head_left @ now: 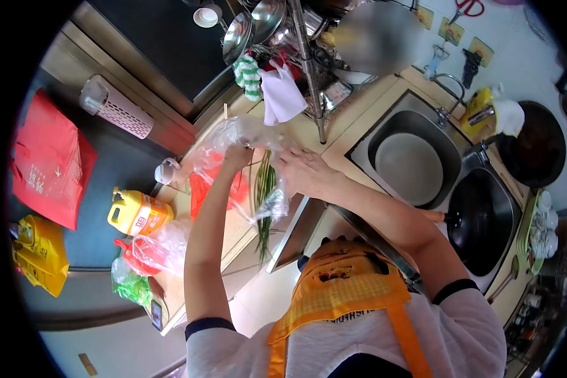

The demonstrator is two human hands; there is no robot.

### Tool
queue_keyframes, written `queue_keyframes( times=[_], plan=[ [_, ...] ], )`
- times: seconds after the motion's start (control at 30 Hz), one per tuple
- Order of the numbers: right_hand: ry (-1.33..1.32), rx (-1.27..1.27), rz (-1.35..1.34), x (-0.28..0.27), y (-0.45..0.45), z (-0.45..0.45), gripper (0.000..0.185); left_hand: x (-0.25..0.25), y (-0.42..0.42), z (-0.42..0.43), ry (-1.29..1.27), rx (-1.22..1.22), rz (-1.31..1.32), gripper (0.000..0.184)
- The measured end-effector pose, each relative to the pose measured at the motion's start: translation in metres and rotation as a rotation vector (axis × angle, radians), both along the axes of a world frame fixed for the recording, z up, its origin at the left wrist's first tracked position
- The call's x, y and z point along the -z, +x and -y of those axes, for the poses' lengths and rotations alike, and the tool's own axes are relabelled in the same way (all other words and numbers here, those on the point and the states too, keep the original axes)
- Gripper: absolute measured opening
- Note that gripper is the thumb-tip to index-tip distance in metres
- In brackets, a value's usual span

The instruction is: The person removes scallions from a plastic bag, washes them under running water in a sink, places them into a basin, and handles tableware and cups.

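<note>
A clear plastic bag [236, 130] lies on the counter beneath both my hands. My left hand [237, 157] has its fingers curled into the bag's plastic. Across from it, my right hand [305, 173] rests against the bag's right side, its fingers stretched out and apart; its thumb is hidden. Between my hands runs a bunch of long, thin green stems [264, 189], partly inside the plastic, with the lower ends hanging past the counter's edge. Red plastic [200, 192] shows under and beside my left forearm.
Left on the counter are a yellow jug [143, 213], a red bag in clear plastic [138, 257] and a phone [157, 313]. A drawer [290, 236] stands pulled out below my right hand. To the right are a sink with a basin [409, 169] and a black wok [479, 217]. A metal rack post [307, 69] rises behind.
</note>
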State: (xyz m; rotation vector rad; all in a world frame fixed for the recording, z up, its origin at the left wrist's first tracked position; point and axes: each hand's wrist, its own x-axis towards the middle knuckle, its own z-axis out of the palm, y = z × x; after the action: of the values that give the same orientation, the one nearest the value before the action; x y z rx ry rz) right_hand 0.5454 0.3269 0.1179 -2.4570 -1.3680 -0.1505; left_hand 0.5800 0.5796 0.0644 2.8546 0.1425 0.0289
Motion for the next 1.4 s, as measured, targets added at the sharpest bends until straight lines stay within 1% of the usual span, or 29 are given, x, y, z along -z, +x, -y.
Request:
queue_keyframes(
  times=[0.07,0.1,0.2,0.23,0.27,0.37,0.43,0.47,0.5,0.53,0.57,0.6,0.7,0.73,0.77,0.83,0.87,0.93,0.97,1.0,1.03,1.07,1.1,1.2,1.27,1.3,1.33,1.37,1.4],
  plan=[
    [-0.056,-0.027,-0.024,0.000,0.005,0.000,0.041,-0.004,-0.005,0.007,-0.041,-0.060,0.001,0.038],
    [-0.037,-0.040,-0.042,0.001,0.007,0.000,0.040,-0.004,-0.008,0.009,-0.062,-0.092,-0.002,0.039],
    [-0.003,-0.074,-0.104,0.003,0.011,0.000,0.036,0.037,-0.015,0.006,-0.191,0.035,0.000,0.045],
    [-0.007,-0.080,-0.127,0.000,0.011,0.002,0.035,0.037,-0.019,0.018,-0.166,0.002,-0.127,0.046],
    [-0.012,-0.082,-0.147,-0.004,0.012,0.003,0.033,0.054,-0.020,0.023,-0.248,-0.056,-0.101,0.048],
    [-0.105,-0.087,-0.110,-0.010,0.016,0.008,0.028,0.078,-0.035,0.049,0.086,-0.045,0.020,0.046],
    [-0.126,-0.055,-0.142,-0.009,0.020,0.007,0.030,0.122,-0.022,0.017,0.081,0.190,0.018,0.046],
    [-0.141,-0.040,-0.158,-0.008,0.021,0.007,0.032,0.143,-0.014,0.008,0.112,0.234,0.023,0.044],
    [-0.140,-0.027,-0.146,-0.008,0.020,0.006,0.038,0.163,-0.007,-0.001,0.142,0.277,0.030,0.043],
    [-0.137,-0.016,-0.132,-0.006,0.016,0.003,0.045,0.170,0.000,-0.002,0.214,0.245,0.042,0.041],
    [-0.131,-0.006,-0.121,-0.002,0.011,-0.002,0.053,0.176,0.004,-0.006,0.197,0.218,0.040,0.038],
    [-0.138,-0.019,-0.177,0.009,0.007,-0.007,0.065,0.175,0.007,-0.006,0.181,0.191,0.039,0.036],
    [-0.102,0.036,-0.081,0.034,-0.010,-0.022,0.065,0.105,-0.010,0.018,-0.141,0.125,-0.005,0.030],
    [-0.115,0.042,-0.091,0.044,-0.010,-0.023,0.067,0.085,-0.017,0.026,-0.250,0.099,-0.023,0.028],
    [-0.079,-0.004,-0.153,0.053,-0.003,-0.024,0.066,0.076,-0.018,0.030,-0.358,0.071,-0.039,0.026],
    [-0.004,-0.100,-0.277,0.061,0.011,-0.025,0.065,0.086,-0.011,0.012,-0.514,0.233,-0.066,0.033],
    [-0.009,-0.038,-0.198,0.062,0.013,-0.026,0.063,0.091,-0.006,0.001,-0.591,0.315,-0.079,0.038],
    [-0.020,0.091,-0.041,0.048,0.013,-0.029,0.060,0.083,-0.002,-0.005,-0.610,0.226,-0.232,0.038],
    [0.012,0.109,-0.114,0.040,0.015,-0.028,0.058,0.079,0.000,-0.008,-0.620,0.180,-0.310,0.037],
    [0.042,0.123,-0.186,0.032,0.018,-0.027,0.056,0.182,0.021,-0.045,-0.393,0.370,0.187,0.033],
    [0.072,0.133,-0.255,0.026,0.021,-0.028,0.053,0.174,0.018,-0.040,-0.402,0.364,0.210,0.031],
    [0.117,0.106,-0.204,0.022,0.022,-0.027,0.048,0.149,0.012,-0.030,-0.409,0.358,0.232,0.030],
    [0.117,0.113,-0.209,0.021,0.023,-0.027,0.047,0.123,0.006,-0.019,-0.413,0.354,0.252,0.030],
    [0.106,0.130,-0.216,0.016,0.029,-0.026,0.043,0.067,0.000,0.003,-0.588,0.030,-0.247,0.032],
    [0.075,0.120,-0.208,0.008,0.033,-0.024,0.041,0.027,-0.001,0.008,-0.497,0.039,-0.301,0.031],
    [0.087,0.125,-0.200,0.003,0.036,-0.024,0.039,0.015,0.003,0.008,-0.451,0.039,-0.323,0.030],
    [0.099,0.128,-0.192,-0.003,0.039,-0.024,0.038,0.013,0.006,0.004,-0.479,0.008,-0.285,0.026],
    [0.112,0.130,-0.184,-0.009,0.040,-0.024,0.037,0.035,0.018,-0.011,-0.311,0.120,-0.142,0.027],
    [0.146,0.115,-0.257,-0.015,0.041,-0.024,0.033,0.078,0.037,-0.037,-0.138,0.230,0.001,0.029]
  ],
)
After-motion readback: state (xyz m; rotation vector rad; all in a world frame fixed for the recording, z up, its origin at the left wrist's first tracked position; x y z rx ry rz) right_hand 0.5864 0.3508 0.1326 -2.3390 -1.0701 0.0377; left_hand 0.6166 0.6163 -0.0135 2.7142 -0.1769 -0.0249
